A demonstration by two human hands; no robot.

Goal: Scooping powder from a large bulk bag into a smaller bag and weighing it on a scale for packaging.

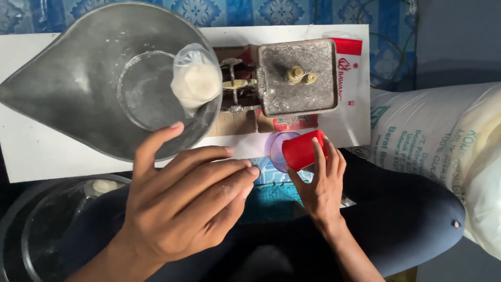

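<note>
My right hand (pixel 319 184) grips a small red cup (pixel 304 149), tilted on its side over a clear purple cup (pixel 276 148). My left hand (pixel 180 201) hovers with fingers spread and holds nothing, just below the rim of the grey metal scale pan (pixel 78 89). A clear plastic bag of white powder (pixel 196 79) rests in that pan on the right side. Beside it stands the balance scale's flat metal platform (pixel 297 78) with two small brass weights (pixel 300 76) on it.
The scale stands on a white board (pixel 36 151). A large white printed sack (pixel 438 141) lies at the right. A round metal basin (pixel 31 230) with a white lump in it sits at the lower left. My dark-clad knees fill the bottom.
</note>
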